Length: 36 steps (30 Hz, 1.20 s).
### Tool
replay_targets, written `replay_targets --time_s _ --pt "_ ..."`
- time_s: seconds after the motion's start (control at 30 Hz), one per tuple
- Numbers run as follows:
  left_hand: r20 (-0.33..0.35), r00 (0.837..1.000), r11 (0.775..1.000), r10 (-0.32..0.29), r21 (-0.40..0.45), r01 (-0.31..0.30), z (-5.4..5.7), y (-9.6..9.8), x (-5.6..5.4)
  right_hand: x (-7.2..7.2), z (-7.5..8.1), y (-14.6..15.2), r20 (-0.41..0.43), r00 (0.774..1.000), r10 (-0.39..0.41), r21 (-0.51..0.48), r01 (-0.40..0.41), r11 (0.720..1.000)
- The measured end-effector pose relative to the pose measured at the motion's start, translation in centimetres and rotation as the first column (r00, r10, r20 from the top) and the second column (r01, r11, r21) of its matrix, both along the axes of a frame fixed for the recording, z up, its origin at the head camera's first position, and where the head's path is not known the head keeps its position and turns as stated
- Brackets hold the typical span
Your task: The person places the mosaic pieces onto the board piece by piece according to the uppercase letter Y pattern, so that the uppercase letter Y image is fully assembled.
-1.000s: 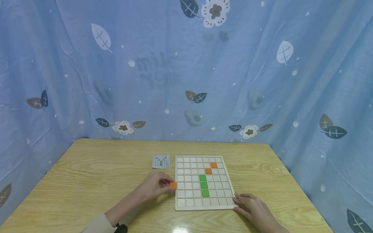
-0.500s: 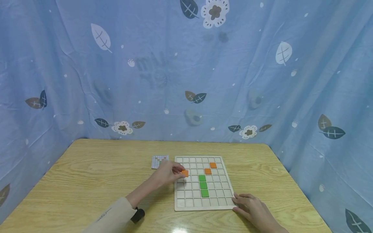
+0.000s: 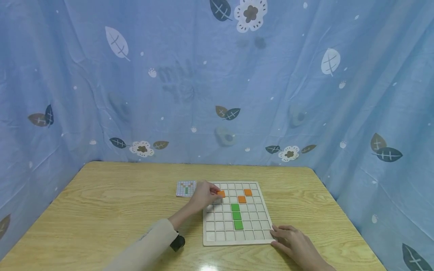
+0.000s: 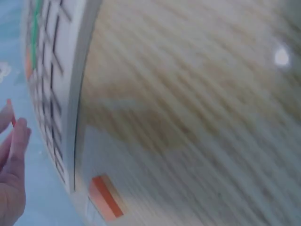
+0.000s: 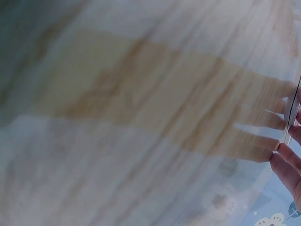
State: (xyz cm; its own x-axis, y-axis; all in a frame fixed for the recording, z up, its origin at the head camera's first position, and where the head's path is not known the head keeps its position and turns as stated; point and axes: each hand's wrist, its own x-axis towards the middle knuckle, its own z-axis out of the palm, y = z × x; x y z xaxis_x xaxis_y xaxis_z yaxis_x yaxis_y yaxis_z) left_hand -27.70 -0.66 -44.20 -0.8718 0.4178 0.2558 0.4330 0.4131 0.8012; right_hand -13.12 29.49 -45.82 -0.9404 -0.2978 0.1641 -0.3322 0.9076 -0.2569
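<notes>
Pinched between the fingertips of my left hand (image 3: pixel 202 195) is an orange square tile (image 3: pixel 221 194), over the upper left cells of the pale wooden grid board (image 3: pixel 211 243). In the left wrist view only a thin edge of this held tile (image 4: pixel 11 112) shows. Three green tiles (image 3: pixel 236 215) form a column on the board; two more orange tiles (image 3: pixel 242 199) rise diagonally to their upper right. My right hand (image 3: pixel 294 242) holds the board's near right corner, thumb on the front side and fingers at the right edge.
A small pattern card (image 3: pixel 184 188) with a Y of coloured squares lies left of the board. Another orange tile (image 4: pixel 106 197) lies on the wooden table (image 3: pixel 118 203) beside the board's left edge. A blue patterned curtain (image 3: pixel 190 82) hangs around the table.
My left hand has carried the orange tile from the board's left edge up and rightward over its upper left cells. The right hand and the board stay put.
</notes>
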Motion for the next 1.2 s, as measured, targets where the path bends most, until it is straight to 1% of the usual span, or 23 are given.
replay_targets --time_s 0.17,0.27,0.33,0.43,0.53,0.67,0.8,0.93,1.03,1.2 --pt "0.026 0.999 0.997 0.019 -0.071 -0.017 -0.7 1.2 0.0 0.0 0.0 0.0 0.012 1.000 -0.010 -0.012 0.010 1.000" --pt "0.005 1.000 0.995 0.029 -0.093 -0.029 -0.9 1.7 -0.2 0.0 0.0 0.0 -0.005 1.000 -0.003 -0.005 0.003 1.000" --pt "0.005 0.999 0.996 0.038 -0.083 -0.037 -1.0 1.9 -0.3 0.0 0.0 -0.1 -0.015 1.000 0.002 0.004 -0.002 1.000" --pt "0.013 0.999 0.998 0.040 -0.045 -0.040 -1.2 2.1 -0.2 0.0 0.0 -0.1 -0.021 1.000 0.004 0.012 -0.003 1.000" --pt "0.005 0.999 0.999 0.046 -0.010 -0.046 -1.4 2.2 -0.2 0.0 0.0 -0.1 -0.023 1.000 0.001 0.014 -0.001 1.000" --pt "-0.032 0.998 0.998 0.053 0.023 -0.052 -1.9 2.4 -0.1 0.0 0.0 0.0 -0.022 1.000 -0.002 0.015 0.003 1.000" --pt "-0.062 0.996 0.997 0.067 0.028 -0.065 -2.1 2.5 0.0 -0.1 0.0 0.0 -0.018 1.000 -0.007 0.017 0.008 1.000" --pt "-0.050 0.996 0.996 0.079 0.033 -0.078 -2.3 2.5 0.1 0.0 0.1 0.0 -0.007 1.000 -0.008 0.010 0.008 1.000" --pt "-0.025 0.996 0.996 0.083 0.032 -0.083 -2.4 2.4 0.1 0.0 0.2 -0.1 0.005 1.000 -0.010 0.005 0.010 1.000" --pt "0.000 0.997 0.997 0.076 0.009 -0.076 -2.4 2.3 0.0 0.0 0.1 -0.2 0.004 1.000 -0.017 0.002 0.017 1.000"
